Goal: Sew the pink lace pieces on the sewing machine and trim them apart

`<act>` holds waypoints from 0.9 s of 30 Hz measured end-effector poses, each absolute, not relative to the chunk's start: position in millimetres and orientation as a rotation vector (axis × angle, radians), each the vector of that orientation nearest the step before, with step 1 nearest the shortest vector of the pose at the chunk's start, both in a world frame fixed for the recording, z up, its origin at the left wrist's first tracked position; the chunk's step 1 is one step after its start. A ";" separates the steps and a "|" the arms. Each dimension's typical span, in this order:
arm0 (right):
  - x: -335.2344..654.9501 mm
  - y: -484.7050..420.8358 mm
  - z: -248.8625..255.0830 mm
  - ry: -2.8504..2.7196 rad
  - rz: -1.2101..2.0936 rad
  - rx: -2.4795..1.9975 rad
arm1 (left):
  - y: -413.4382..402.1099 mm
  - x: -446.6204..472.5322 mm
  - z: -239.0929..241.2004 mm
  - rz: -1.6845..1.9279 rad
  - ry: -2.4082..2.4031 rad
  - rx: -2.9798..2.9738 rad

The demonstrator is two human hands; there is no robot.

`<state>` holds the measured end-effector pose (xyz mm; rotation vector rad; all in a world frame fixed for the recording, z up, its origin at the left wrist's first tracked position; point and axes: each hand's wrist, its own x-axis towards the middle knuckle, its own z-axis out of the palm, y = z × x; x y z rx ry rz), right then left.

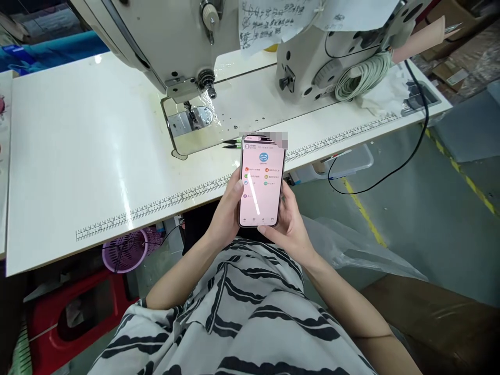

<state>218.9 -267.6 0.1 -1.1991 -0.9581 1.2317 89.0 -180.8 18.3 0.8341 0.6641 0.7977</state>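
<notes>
A smartphone [261,182] with a pink lit screen showing app icons is held upright over my lap, just in front of the table edge. My left hand [226,211] wraps its left side, thumb lying on the edge of the screen. My right hand [289,221] cups its lower right corner from below, fingers closed round the case. Both forearms rest against my black-and-white striped top.
A white sewing table [78,156] with a printed ruler along its front edge carries an industrial sewing machine [187,47]. Green-tipped thread snips [231,143] lie just beyond the phone. A purple basket [127,250] and red stool [74,312] sit below left; a black cable [390,172] hangs right.
</notes>
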 end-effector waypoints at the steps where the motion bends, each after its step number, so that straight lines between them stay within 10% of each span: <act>1: 218.6 -267.7 -0.2 -0.954 1.229 -1.202 | -181.1 89.1 18.5 0.795 0.667 0.829; 27: 257.6 -250.7 -16.0 -0.209 1.514 -0.854 | -178.3 111.9 22.5 0.654 0.706 0.825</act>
